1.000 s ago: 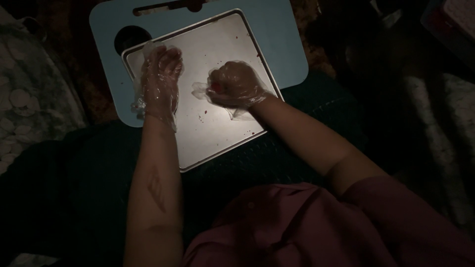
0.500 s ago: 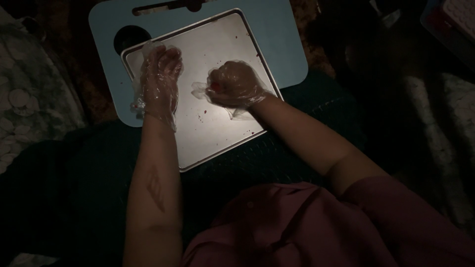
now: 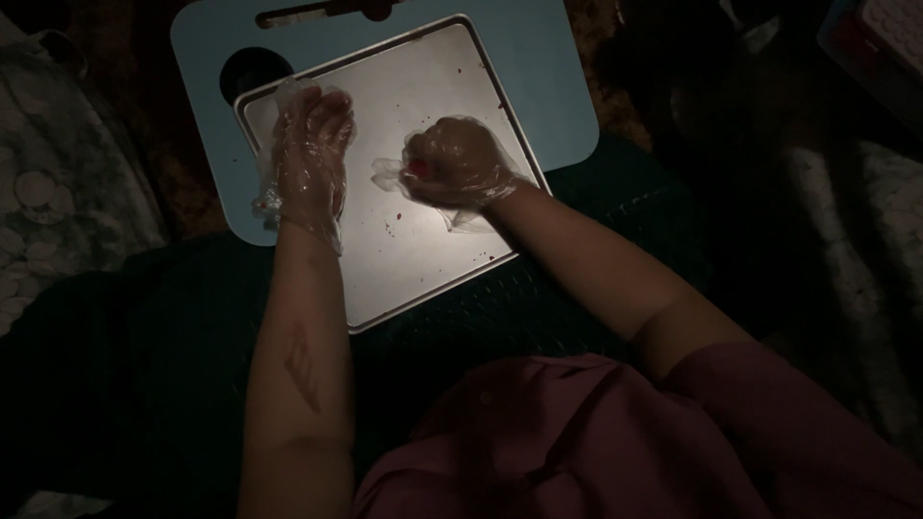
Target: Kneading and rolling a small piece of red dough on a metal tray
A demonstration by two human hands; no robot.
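A pale blue plastic lap tray (image 3: pixel 538 86) with rounded corners lies on a dark green quilted cloth (image 3: pixel 596 279); a round cup hole (image 3: pixel 252 75) and a narrow slot (image 3: pixel 322 12) are cut into its far side. On it sits a flat, silvery rectangular metal sheet (image 3: pixel 413 259), smooth and speckled with small red spots. A grey patterned fabric (image 3: pixel 58 192) lies to the left. Both hands wear thin, crinkled clear plastic gloves. The left hand (image 3: pixel 310 159) rests on the sheet's left edge, fingers curled loosely, grasping nothing visible. The right hand (image 3: pixel 457 163) is clenched into a fist over the sheet's middle, a small red bit (image 3: pixel 419 169) showing between its fingers. A maroon sleeve (image 3: pixel 769 423) covers the right upper arm.
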